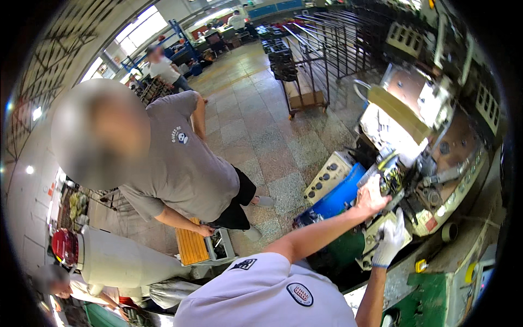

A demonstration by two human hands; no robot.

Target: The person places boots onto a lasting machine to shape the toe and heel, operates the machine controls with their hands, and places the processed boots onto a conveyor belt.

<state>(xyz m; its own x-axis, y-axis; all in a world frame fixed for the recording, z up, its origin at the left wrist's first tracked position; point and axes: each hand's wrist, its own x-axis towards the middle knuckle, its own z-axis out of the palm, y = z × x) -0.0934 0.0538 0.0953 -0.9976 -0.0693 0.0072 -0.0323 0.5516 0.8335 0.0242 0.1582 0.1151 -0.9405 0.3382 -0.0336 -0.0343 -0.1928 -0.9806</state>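
The bare left hand [372, 197], grip unclear, apparently handled the dark metal machine fixture [394, 179] beside its fingers; the white-gloved right hand [391, 238], fingers extended, probably needed clearance next.

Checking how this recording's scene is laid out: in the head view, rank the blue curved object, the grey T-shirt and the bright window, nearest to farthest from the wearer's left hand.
From the left hand:
1. Blue curved object: just to its left.
2. Grey T-shirt: farther left, on a standing co-worker.
3. Bright window: upper left, across the room.
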